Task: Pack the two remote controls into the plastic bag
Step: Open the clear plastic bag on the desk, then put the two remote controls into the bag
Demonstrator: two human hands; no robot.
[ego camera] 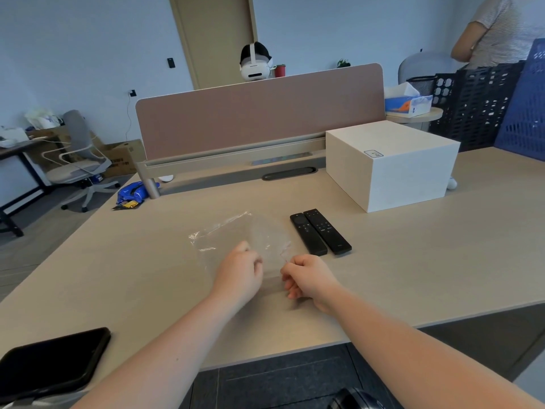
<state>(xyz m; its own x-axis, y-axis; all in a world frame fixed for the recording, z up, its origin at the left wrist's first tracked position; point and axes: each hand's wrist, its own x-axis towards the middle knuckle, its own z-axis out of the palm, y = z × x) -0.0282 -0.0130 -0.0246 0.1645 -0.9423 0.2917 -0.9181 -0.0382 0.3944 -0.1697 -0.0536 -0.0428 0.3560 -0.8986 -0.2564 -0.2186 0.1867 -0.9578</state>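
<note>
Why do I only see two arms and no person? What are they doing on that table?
The camera sits on the person's head, looking down, so you see only their arms. Both hands pinch the near edge of a clear plastic bag on the desk: the left hand and the right hand. Beside the bag, to the right, lie two black remote controls, not yet packed. A white box stands behind them, and a black phone lies near the left corner.

A pale wooden desk (413, 261) carries a clear bag (236, 234) at centre, two black remotes (320, 231) side by side just right of it, a white box (392, 163) behind them, a phone (50, 361) at near left, and a blue wrapper (131, 194) at far left.
</note>
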